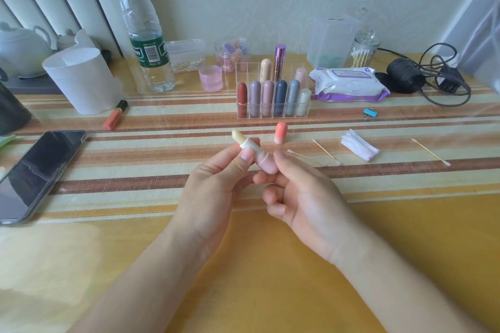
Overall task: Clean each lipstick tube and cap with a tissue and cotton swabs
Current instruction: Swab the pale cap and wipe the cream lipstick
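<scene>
The pale pink plastic lipstick tube (263,162) is uncapped. Its white collar and pale yellow stick are exposed and tilt up toward the left. You hold it in the air above the striped tabletop (162,159), straight in front of you. Your left grip (216,184) pinches the tube just below the collar, thumb against fingers. Your right grip (300,192) is curled narrowly round the tube's rounded base.

A coral-pink rounded cap (280,132) stands upright on the tabletop just beyond your fingertips, not touching them. To its right lie a wooden-stick cotton swab (326,152) and a second swab (303,156). Next comes a folded white tissue (358,147) with a pink smear at one end, and a third swab (430,152) lies farther right. Behind the cap a clear acrylic organiser (270,116) holds capped lipsticks upright. A dark smartphone (40,170) lies at your left.
</scene>
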